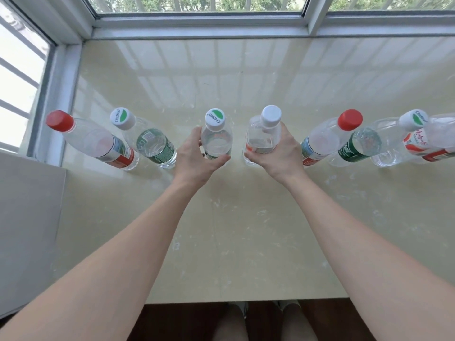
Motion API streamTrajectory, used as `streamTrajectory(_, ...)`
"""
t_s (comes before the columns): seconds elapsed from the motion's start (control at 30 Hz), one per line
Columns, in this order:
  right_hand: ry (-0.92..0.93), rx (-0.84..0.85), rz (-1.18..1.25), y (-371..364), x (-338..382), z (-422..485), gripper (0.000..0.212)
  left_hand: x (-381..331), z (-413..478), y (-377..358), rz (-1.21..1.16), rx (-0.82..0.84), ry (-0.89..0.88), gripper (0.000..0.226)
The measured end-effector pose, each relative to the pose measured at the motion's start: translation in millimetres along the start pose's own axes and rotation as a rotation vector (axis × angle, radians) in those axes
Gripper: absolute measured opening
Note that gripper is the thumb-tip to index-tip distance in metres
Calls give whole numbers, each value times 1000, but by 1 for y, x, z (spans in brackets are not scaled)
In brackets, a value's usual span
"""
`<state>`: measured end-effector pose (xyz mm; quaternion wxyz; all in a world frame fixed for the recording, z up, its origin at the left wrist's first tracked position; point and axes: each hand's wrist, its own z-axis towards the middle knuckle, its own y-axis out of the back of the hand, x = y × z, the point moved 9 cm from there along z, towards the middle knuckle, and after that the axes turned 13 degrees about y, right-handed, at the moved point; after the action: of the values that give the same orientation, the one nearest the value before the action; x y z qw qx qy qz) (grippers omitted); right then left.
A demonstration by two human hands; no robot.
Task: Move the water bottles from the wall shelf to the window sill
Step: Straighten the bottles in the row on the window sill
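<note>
Standing in a row across the middle of the window sill (221,230), parallel to its window edge, the water bottles have nearly all arrived. Nearest the sill's left edge is the left red-capped bottle (93,141), and just beside it stands the left green-labelled bottle (154,145).

Next comes the left hand (194,156), its thumb and fingers curled round the body of the Cestbon-capped bottle (216,136). Close to the right, the right hand (278,153) wraps the white-capped bottle (264,134) in the same way. Both bottles are upright, with their bases at the sill surface or just above it (I cannot tell which).

Past them stand the right red-capped bottle (327,139) and the right green-labelled bottle (359,145). A red-labelled bottle (416,143) follows and is cut off by the picture's right edge.

The step in hand looks like setting this pair into the gap at the centre of the row. The next move calls for letting both bases settle flat, then opening the fingers and drawing the hands straight back toward the sill's near edge, so the knuckles do not brush the close neighbours. The wall shelf is out of view, so I cannot tell whether any bottles remain there.
</note>
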<state>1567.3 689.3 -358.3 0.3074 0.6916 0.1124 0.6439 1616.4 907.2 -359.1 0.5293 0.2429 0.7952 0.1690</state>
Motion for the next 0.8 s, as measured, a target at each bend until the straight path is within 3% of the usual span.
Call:
streamTrajectory(0.33,-31,16,11,0,3,-4,60,10,3,-4,1,30,30,64)
streamTrajectory(0.63,-230,142,-29,3,-13,-62,99,48,-37,12,66,46,221,91)
streamTrajectory(0.8,-290,255,-88,-23,-2,-114,84,91,-84,54,142,-49,342,74)
